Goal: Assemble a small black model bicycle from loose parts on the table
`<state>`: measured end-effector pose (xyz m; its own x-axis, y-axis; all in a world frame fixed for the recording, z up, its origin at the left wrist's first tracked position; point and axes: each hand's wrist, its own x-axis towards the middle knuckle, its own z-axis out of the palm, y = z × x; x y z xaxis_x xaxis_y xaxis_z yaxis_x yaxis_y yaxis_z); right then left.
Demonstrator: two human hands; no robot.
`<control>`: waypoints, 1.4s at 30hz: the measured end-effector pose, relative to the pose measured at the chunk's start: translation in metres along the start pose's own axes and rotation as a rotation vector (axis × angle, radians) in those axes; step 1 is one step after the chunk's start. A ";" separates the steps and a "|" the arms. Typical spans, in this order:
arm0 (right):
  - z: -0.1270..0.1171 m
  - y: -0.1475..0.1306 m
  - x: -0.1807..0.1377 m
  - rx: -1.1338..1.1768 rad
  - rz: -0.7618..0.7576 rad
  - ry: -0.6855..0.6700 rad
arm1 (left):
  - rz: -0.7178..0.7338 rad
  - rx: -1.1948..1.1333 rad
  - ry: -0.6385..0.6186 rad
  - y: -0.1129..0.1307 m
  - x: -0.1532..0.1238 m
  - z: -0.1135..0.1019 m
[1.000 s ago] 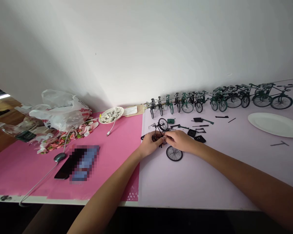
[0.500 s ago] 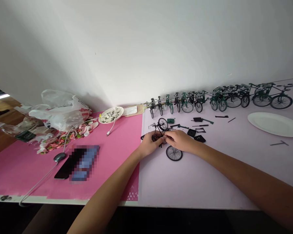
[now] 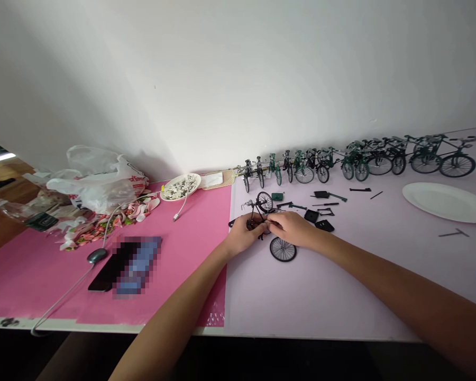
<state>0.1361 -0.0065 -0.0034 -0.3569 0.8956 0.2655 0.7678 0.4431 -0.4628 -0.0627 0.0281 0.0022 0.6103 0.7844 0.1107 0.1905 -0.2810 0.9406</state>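
Note:
Between my two hands is a small black model bicycle (image 3: 265, 201), its front wheel and handlebars pointing away from me. My left hand (image 3: 244, 233) is closed on the frame from the left side. The fingers of my right hand (image 3: 287, 227) are pinched together at the frame's right side; whatever small part they may hold is hidden. A loose spoked wheel (image 3: 283, 250) lies flat on the table just below my right hand. Black saddlebag-like pieces (image 3: 318, 220) and a green box-shaped piece (image 3: 278, 197) lie close beyond it.
Finished-looking model bicycles (image 3: 303, 168) line the wall. Thin black and green parts (image 3: 329, 196) lie before them. A white oval plate (image 3: 446, 202) is at right. Leftward are a bowl of small parts (image 3: 180, 187), plastic bags (image 3: 99, 180), a phone (image 3: 115, 270) and a cable (image 3: 63, 299).

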 end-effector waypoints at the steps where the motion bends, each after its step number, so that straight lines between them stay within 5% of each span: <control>1: 0.000 0.000 0.000 0.002 -0.002 0.001 | 0.000 -0.002 0.001 0.000 0.000 0.000; 42: 0.002 0.001 0.000 -0.015 0.005 0.001 | -0.013 -0.006 -0.008 0.006 -0.001 0.001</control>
<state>0.1361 -0.0058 -0.0051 -0.3522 0.8978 0.2645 0.7775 0.4379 -0.4513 -0.0617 0.0255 0.0071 0.6138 0.7836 0.0963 0.1940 -0.2679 0.9437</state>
